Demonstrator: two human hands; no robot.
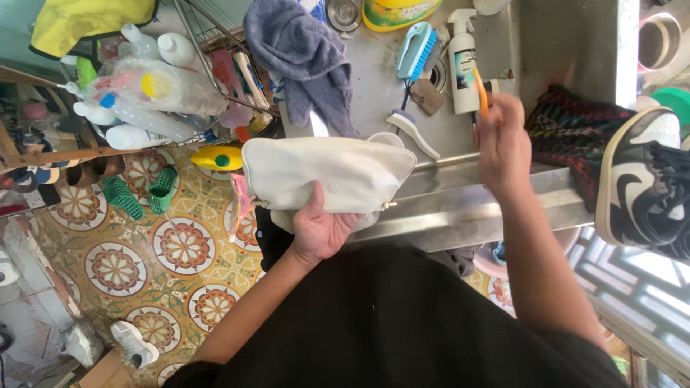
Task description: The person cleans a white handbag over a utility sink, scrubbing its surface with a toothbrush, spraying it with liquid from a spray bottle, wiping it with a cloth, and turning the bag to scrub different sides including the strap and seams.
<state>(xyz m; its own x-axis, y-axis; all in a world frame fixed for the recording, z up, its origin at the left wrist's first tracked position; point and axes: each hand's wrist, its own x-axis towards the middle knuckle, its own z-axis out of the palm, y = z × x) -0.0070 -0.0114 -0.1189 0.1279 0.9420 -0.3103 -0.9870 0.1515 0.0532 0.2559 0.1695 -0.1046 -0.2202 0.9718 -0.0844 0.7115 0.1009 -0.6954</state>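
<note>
My left hand (320, 226) grips a cream-white leather bag (323, 172) from below and holds it flat over the front edge of a steel sink counter (460, 197). My right hand (503, 144) is raised to the right of the bag, fingers closed on a thin orange-handled brush (480, 90) that points up over the counter. The brush head is too small to make out.
On the counter lie a grey-blue towel (302, 50), a blue scrub brush (417, 50), a white brush (413, 133), a white spray bottle (463, 65). A black-and-white sneaker (643, 179) rests on a dark woven cloth (568, 129) at right. A wire rack with plastic bottles (154, 90) stands at left over a patterned tile floor (180, 248).
</note>
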